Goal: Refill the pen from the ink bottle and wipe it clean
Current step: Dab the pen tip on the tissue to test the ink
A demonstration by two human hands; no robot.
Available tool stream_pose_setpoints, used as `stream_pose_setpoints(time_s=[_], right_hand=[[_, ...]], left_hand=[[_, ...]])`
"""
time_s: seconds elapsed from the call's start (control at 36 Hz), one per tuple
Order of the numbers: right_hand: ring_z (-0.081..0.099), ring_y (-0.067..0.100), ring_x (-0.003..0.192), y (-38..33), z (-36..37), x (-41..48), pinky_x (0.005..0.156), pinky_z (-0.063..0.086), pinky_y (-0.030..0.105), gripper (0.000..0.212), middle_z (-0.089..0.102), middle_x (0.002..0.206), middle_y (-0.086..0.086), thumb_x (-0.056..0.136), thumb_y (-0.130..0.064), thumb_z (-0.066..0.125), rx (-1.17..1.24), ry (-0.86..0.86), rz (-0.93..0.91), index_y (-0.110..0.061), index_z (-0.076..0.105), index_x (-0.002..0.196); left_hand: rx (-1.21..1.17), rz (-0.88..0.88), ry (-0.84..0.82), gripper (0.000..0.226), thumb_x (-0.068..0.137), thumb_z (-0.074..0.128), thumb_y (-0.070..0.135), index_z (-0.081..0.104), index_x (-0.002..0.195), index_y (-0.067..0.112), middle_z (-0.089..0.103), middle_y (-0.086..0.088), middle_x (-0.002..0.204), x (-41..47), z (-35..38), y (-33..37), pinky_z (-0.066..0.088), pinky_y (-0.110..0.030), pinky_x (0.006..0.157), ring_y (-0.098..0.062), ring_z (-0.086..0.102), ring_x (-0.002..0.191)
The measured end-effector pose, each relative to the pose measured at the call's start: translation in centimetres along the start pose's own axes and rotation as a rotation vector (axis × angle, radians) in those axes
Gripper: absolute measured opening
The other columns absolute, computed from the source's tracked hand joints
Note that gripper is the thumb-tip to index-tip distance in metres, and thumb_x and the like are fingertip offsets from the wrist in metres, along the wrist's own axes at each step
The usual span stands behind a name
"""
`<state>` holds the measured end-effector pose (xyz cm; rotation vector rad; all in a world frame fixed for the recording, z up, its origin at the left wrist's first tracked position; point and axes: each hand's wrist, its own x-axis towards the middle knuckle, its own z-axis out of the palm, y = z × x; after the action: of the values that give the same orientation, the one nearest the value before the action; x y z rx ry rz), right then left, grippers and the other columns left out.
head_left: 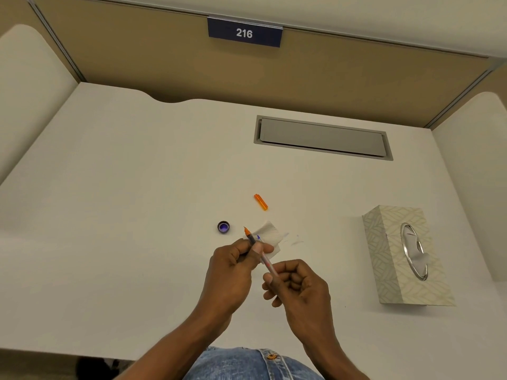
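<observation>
Both hands hold the pen (265, 260) over the white desk, its orange tip pointing up and away from me. My left hand (233, 266) pinches the dark grip section just below the tip. My right hand (297, 283) grips the clear barrel at the rear end. A folded white tissue (270, 233) with a small blue ink stain lies on the desk just behind the pen. To the left of the tip stands a small round ink bottle (223, 227), open, with purple-blue ink showing. The orange pen cap (261, 202) lies farther back.
A patterned tissue box (384, 259) with a tissue poking from its oval slot stands at the right. A grey cable hatch (322, 137) is set into the desk at the back. Partition walls enclose the desk (123, 187) on three sides.
</observation>
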<state>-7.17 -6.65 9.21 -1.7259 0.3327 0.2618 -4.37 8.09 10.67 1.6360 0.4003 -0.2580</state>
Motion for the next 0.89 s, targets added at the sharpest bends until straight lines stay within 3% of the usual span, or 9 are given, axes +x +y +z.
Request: stream_pose_setpoints(time_s=[0.08, 0.14, 0.22, 0.33, 0.42, 0.5, 0.61, 0.72, 0.89], right_hand=[[0.077, 0.023, 0.068, 0.0, -0.13, 0.03, 0.061, 0.061, 0.028, 0.004, 0.081, 0.079, 0.005, 0.098, -0.016, 0.071, 0.001, -0.024, -0.002, -0.013, 0.074, 0.099], [0.076, 0.024, 0.068, 0.0, -0.11, -0.04, 0.06, 0.061, 0.029, 0.009, 0.081, 0.079, 0.006, 0.101, -0.015, 0.066, 0.004, -0.044, -0.007, -0.012, 0.074, 0.1], [0.076, 0.026, 0.069, 0.05, 0.01, -0.17, 0.06, 0.061, 0.03, 0.011, 0.081, 0.08, 0.007, 0.102, -0.016, 0.063, 0.01, -0.052, -0.009, -0.012, 0.074, 0.103], [0.077, 0.025, 0.067, -0.08, 0.02, -0.26, 0.059, 0.06, 0.028, 0.009, 0.081, 0.078, 0.008, 0.099, -0.017, 0.068, 0.013, -0.029, -0.015, -0.012, 0.075, 0.101], [0.076, 0.025, 0.066, -0.26, -0.03, -0.25, 0.058, 0.059, 0.027, 0.011, 0.081, 0.078, 0.007, 0.097, -0.021, 0.069, 0.016, -0.014, -0.025, -0.011, 0.075, 0.1], [0.076, 0.025, 0.066, -0.17, -0.12, -0.27, 0.058, 0.06, 0.027, 0.009, 0.081, 0.077, 0.007, 0.098, -0.019, 0.069, 0.008, -0.018, -0.031, -0.011, 0.074, 0.1], [0.076, 0.026, 0.065, -0.1, -0.25, -0.33, 0.058, 0.06, 0.029, 0.011, 0.08, 0.076, 0.008, 0.099, -0.018, 0.066, 0.012, -0.032, -0.039, -0.012, 0.075, 0.099], [0.075, 0.029, 0.064, -0.3, -0.25, -0.46, 0.058, 0.06, 0.033, 0.03, 0.08, 0.074, 0.011, 0.1, -0.032, 0.056, 0.041, -0.063, -0.02, -0.012, 0.078, 0.102], [0.075, 0.028, 0.063, -0.73, -0.08, -0.74, 0.058, 0.061, 0.035, 0.029, 0.08, 0.074, 0.01, 0.094, -0.036, 0.06, 0.074, -0.051, -0.02, -0.016, 0.077, 0.106]], left_hand=[[0.007, 0.007, -0.002, 0.027, 0.107, 0.058, 0.031, 0.081, 0.098, 0.041, 0.074, 0.036, 0.104, 0.07, -0.08, -0.04, 0.051, -0.002, 0.073, 0.005, 0.07, 0.113], [0.006, 0.007, 0.0, 0.028, 0.107, 0.058, 0.03, 0.081, 0.098, 0.04, 0.077, 0.029, 0.111, 0.12, -0.08, -0.13, 0.051, -0.003, 0.074, 0.001, 0.071, 0.115], [-0.005, 0.004, -0.007, 0.028, 0.108, 0.056, 0.03, 0.083, 0.102, 0.035, 0.078, 0.014, 0.126, 0.17, -0.09, -0.29, 0.049, -0.012, 0.086, -0.009, 0.071, 0.12], [-0.066, -0.031, -0.037, 0.033, 0.109, 0.055, 0.028, 0.084, 0.096, 0.038, 0.078, 0.013, 0.125, 0.18, -0.17, -0.18, 0.051, -0.021, 0.093, -0.014, 0.071, 0.122], [-0.115, -0.069, -0.039, 0.038, 0.106, 0.053, 0.039, 0.086, 0.087, 0.041, 0.082, 0.019, 0.109, 0.21, -0.2, 0.13, 0.052, -0.029, 0.101, -0.005, 0.076, 0.109], [-0.132, -0.073, -0.022, 0.046, 0.1, 0.047, 0.054, 0.087, 0.09, 0.034, 0.084, 0.018, 0.1, 0.1, -0.24, 0.45, 0.052, -0.031, 0.103, 0.0, 0.078, 0.099], [-0.107, -0.052, -0.032, 0.045, 0.11, 0.046, 0.041, 0.087, 0.095, 0.029, 0.083, 0.02, 0.101, 0.06, -0.28, 0.36, 0.052, -0.032, 0.105, 0.003, 0.078, 0.098], [-0.094, -0.031, -0.021, 0.043, 0.11, 0.047, 0.039, 0.086, 0.097, 0.026, 0.083, 0.023, 0.097, -0.05, -0.23, 0.4, 0.05, -0.024, 0.097, 0.007, 0.076, 0.098], [-0.047, -0.036, -0.01, 0.043, 0.11, 0.047, 0.04, 0.086, 0.096, 0.027, 0.082, 0.025, 0.099, 0.13, -0.17, 0.12, 0.052, -0.031, 0.104, 0.01, 0.075, 0.097]])
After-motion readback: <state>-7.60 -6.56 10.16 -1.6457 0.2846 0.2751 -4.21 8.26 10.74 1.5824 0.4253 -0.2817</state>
